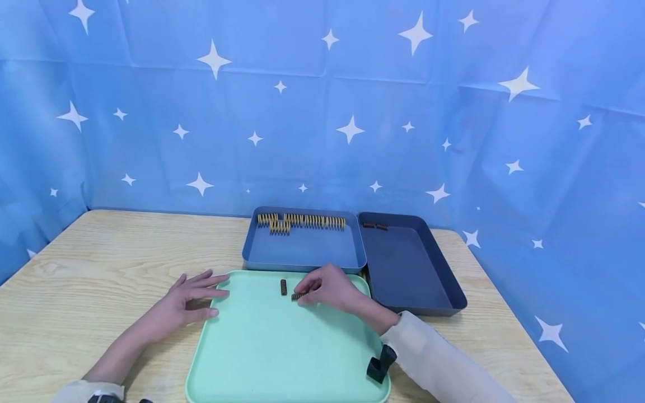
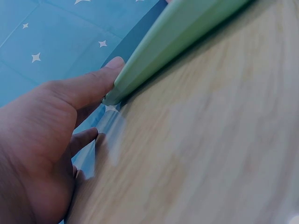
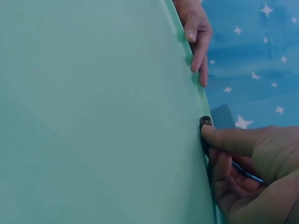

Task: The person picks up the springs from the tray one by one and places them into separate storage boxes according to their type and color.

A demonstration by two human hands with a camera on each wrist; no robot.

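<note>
My right hand (image 1: 330, 288) pinches a small dark coil spring (image 1: 297, 296) between thumb and fingers, low over the far part of the mint-green tray (image 1: 272, 347). In the right wrist view the end of that spring shows past the thumb. A second dark spring (image 1: 283, 287) lies on the tray just left of it. On the tray's left rim, my left hand (image 1: 173, 310) rests with its fingers spread and holds nothing. The left wrist view shows its thumb (image 2: 100, 81) against the rim.
Behind the green tray stands a blue tray (image 1: 302, 252) with several yellow springs (image 1: 314, 221) lined along its far side. To its right, a dark navy tray (image 1: 413, 280) holds two dark springs (image 1: 375, 225) in its far left corner. A starry blue curtain (image 1: 302, 112) hangs behind.
</note>
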